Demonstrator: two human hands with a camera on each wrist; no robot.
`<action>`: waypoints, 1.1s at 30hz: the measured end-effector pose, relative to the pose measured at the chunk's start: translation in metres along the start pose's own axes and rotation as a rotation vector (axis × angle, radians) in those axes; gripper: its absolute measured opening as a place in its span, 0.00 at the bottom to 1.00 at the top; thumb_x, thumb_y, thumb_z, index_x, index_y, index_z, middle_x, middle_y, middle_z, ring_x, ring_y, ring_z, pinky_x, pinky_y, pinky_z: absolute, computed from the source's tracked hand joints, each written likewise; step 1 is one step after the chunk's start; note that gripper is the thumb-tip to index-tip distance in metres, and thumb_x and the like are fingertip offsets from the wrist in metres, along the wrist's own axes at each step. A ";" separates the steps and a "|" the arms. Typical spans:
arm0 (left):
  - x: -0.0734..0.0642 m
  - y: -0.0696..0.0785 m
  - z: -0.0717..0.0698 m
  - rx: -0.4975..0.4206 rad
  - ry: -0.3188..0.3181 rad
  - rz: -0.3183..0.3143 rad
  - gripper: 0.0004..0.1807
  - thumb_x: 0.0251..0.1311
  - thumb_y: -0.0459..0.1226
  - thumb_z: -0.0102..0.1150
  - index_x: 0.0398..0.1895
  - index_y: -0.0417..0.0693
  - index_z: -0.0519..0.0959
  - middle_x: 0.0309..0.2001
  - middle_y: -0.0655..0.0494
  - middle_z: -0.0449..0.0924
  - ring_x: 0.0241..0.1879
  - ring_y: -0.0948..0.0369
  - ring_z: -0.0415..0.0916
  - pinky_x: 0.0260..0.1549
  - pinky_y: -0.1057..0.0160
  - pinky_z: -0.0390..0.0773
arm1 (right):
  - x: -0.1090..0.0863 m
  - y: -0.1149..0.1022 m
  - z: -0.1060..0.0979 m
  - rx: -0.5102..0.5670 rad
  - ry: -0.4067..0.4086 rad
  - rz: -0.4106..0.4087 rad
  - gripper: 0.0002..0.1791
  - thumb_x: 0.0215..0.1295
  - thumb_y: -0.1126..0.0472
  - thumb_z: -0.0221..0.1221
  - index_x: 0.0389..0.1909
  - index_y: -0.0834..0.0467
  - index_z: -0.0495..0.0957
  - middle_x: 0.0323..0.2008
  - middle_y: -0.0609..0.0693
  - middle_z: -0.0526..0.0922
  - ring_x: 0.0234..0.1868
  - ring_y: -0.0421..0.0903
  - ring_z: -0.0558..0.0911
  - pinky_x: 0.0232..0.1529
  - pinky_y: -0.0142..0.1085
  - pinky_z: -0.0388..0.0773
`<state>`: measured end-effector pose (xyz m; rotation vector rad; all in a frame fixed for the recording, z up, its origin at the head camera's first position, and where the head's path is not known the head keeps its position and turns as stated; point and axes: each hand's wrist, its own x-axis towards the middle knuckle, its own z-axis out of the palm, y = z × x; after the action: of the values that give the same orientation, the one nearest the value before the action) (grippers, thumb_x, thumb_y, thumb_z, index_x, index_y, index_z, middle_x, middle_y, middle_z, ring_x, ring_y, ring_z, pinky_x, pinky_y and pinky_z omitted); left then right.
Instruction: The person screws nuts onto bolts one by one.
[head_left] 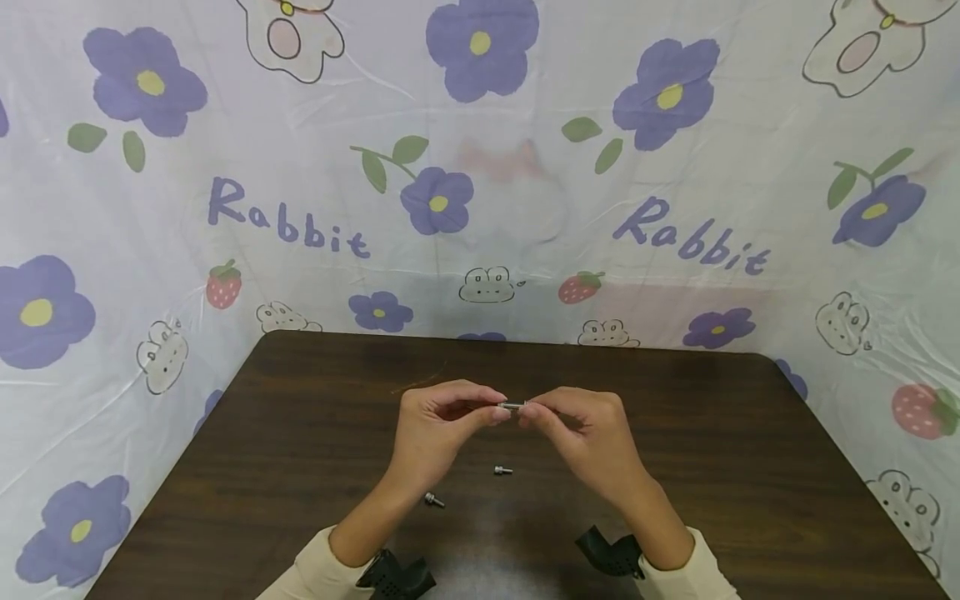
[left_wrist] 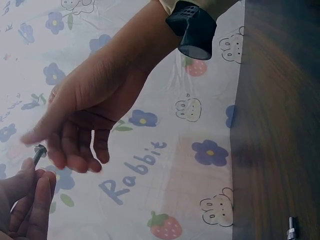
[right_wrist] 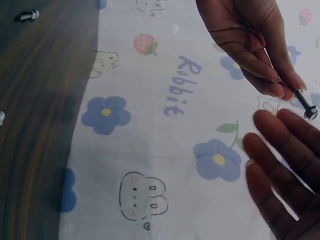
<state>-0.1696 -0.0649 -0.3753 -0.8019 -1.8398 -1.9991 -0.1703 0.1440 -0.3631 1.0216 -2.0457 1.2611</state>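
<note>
A small metal bolt [head_left: 512, 406] lies level between the two hands, above the table. My left hand [head_left: 431, 429] pinches its threaded shank between thumb and fingertips. At the other end my right hand [head_left: 592, 433] has its thumb and index finger around the hex head. In the left wrist view the bolt's head [left_wrist: 41, 149] shows between the right fingertips. The right wrist view shows the bolt [right_wrist: 304, 103] sticking out of the left hand [right_wrist: 255, 45], with the other right fingers [right_wrist: 280, 165] spread below it.
Two more small bolts lie on the dark wooden table [head_left: 712, 450]: one bolt [head_left: 502, 471] below the hands, another bolt [head_left: 434, 500] near the left forearm. A printed cloth [head_left: 480, 233] hangs behind and along the sides. Black wrist cameras [head_left: 611, 552] sit under the cuffs.
</note>
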 end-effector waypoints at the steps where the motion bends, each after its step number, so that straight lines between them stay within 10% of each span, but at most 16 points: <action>1: 0.000 0.000 0.000 0.004 0.002 -0.002 0.06 0.56 0.29 0.73 0.37 0.39 0.88 0.34 0.49 0.88 0.31 0.52 0.87 0.34 0.54 0.88 | 0.000 0.000 0.000 -0.001 -0.005 0.002 0.07 0.63 0.74 0.66 0.34 0.59 0.88 0.30 0.48 0.88 0.31 0.42 0.87 0.35 0.28 0.83; 9: 0.001 -0.003 -0.003 0.035 0.021 -0.013 0.05 0.57 0.30 0.73 0.37 0.40 0.89 0.34 0.51 0.88 0.31 0.53 0.87 0.34 0.55 0.88 | 0.001 -0.002 -0.002 -0.040 0.035 -0.057 0.25 0.49 0.75 0.75 0.51 0.61 0.85 0.38 0.51 0.90 0.35 0.45 0.88 0.33 0.33 0.85; 18: 0.001 -0.003 -0.003 0.025 0.013 -0.019 0.06 0.57 0.31 0.73 0.37 0.41 0.89 0.35 0.51 0.89 0.32 0.52 0.87 0.34 0.55 0.88 | 0.002 -0.001 0.000 0.000 0.062 -0.144 0.22 0.47 0.80 0.73 0.44 0.61 0.87 0.38 0.51 0.90 0.36 0.44 0.88 0.37 0.30 0.85; 33: 0.000 -0.001 -0.002 0.033 0.005 -0.017 0.06 0.57 0.30 0.73 0.37 0.42 0.89 0.35 0.51 0.88 0.32 0.53 0.87 0.34 0.55 0.88 | 0.000 0.002 0.000 -0.004 0.034 -0.067 0.13 0.55 0.75 0.71 0.39 0.58 0.88 0.32 0.48 0.88 0.29 0.39 0.84 0.33 0.26 0.81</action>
<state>-0.1706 -0.0665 -0.3759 -0.7741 -1.8782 -1.9741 -0.1716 0.1447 -0.3638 1.0510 -1.9714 1.2315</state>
